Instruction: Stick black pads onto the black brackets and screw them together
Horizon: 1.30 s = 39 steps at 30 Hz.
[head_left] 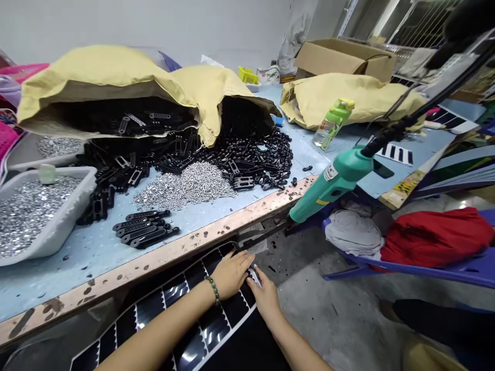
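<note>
Both my hands rest on a glossy black sheet with white scalloped lines [181,314] that lies on my lap below the table edge. My left hand [231,273], with a green bead bracelet at the wrist, lies flat on the sheet's far corner, fingers together and stretched out. My right hand [265,296] sits just beside it, its fingertips pressed on the same corner. Whether either hand pinches anything is hidden. A green electric screwdriver [332,183] hangs over the table edge just above and right of my hands.
The blue table [96,252] holds a pile of silver screws [185,186], heaps of black plastic parts [247,154] spilling from yellow sacks [116,72], a stack of black strips [145,228], a grey tray of washers [31,211] and a green bottle [332,123]. A blue chair with red cloth [436,237] stands to the right.
</note>
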Available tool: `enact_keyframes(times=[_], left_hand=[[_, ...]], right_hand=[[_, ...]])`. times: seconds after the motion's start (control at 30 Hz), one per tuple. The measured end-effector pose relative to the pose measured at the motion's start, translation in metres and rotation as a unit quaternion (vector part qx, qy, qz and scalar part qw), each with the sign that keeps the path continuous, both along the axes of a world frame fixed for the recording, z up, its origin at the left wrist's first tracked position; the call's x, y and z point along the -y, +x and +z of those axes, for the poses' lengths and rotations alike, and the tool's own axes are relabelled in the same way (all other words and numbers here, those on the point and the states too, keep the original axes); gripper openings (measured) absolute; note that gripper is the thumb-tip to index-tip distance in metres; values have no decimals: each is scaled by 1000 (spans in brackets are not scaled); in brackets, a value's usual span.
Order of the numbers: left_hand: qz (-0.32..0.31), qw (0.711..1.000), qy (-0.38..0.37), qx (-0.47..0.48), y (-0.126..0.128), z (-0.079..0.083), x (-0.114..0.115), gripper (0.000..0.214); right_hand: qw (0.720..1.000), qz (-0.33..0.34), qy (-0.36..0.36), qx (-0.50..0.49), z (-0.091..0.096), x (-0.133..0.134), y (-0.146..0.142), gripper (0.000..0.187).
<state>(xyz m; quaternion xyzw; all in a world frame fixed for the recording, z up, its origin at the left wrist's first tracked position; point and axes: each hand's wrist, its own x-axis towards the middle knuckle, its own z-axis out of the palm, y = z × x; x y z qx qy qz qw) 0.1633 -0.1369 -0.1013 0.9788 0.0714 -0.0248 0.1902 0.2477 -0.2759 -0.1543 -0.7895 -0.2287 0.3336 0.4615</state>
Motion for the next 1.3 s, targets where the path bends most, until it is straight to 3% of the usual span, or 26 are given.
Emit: enact_keyframes(times=[0.27,0.43,0.53,0.63,0.77,0.83,0.9,0.93,1.0,1.03,1.07,1.1,1.17,1.23,1.3], left_hand=[[27,1000,-9,4,1,2,-9,46],[46,998,-39,-6,1,-2,-11,47],[57,995,-77,-4,1,-2,-10,48],[75,988,-133,1,3,2,-10,44],[124,964,-233,16,6,22,-5,34],[149,945,-291,17,5,41,-2,52],[160,884,-439,-4,1,64,0,82],[173,811,-559,-12,-3,76,0,90],[230,640,-732,26,-13,99,-4,86],[267,576,-769,68,-20,109,-8,76],[305,547,-770,119,-29,117,-13,63],[335,539,-754,168,-38,124,-18,53],[372,552,-708,236,-59,132,-32,46],[397,590,-655,258,-81,136,-44,44],[405,655,-590,240,-102,138,-52,42]], right_hand=[[993,55,-65,77,16,-13,15,39],[985,103,-48,132,14,-24,26,28],[982,95,-30,159,6,-25,45,37],[978,33,-29,205,5,-19,71,53],[955,-35,4,294,37,-11,93,49],[943,-25,41,330,62,-18,87,42],[923,23,102,370,87,-34,69,36],[904,61,145,397,99,-45,56,33],[833,155,248,470,120,-68,30,22],[803,193,281,490,129,-79,18,17],[781,228,301,498,138,-88,8,13],[769,263,310,493,146,-95,0,19],[758,325,331,458,160,-107,-8,35],[773,333,346,414,172,-116,-10,40],[808,310,323,383,183,-127,-11,37]])
